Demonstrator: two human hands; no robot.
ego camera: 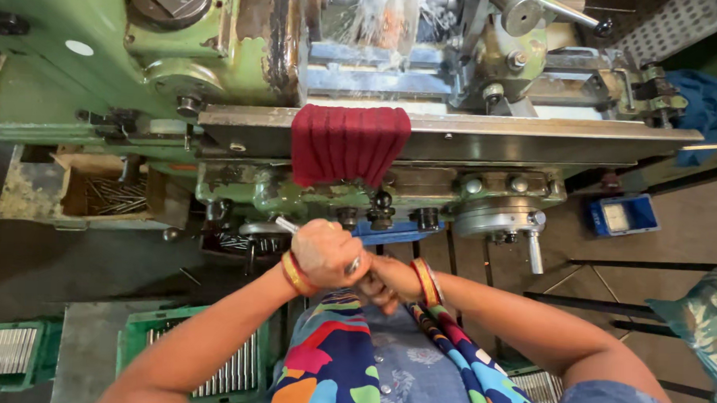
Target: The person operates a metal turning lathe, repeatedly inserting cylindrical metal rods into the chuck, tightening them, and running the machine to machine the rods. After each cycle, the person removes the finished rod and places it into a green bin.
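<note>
So the left hand [322, 252] is curled into a fist around a thin metal rod [288, 225]. One end pokes out up and to the left of the fingers, and a shiny bit shows on the other side of the fist. The right hand [381, 286] is tucked just below and right of it, touching. Its fingers look curled in too, but the left fist covers most of them, so I can't tell what they've got hold of. Both wrists have orange and gold bangles [295, 273].

Just above the fingers is the front of a big green machine [78, 49] with black knobs [383, 200], and a dark red cloth [346, 143] hangs over its steel ledge. Up and left of the fingers there's a tray of loose rods [114, 194]. Down and left, a green crate [245, 376] holds more rods in a neat row. Off to the right, a small blue box [622, 215] sits on the floor.
</note>
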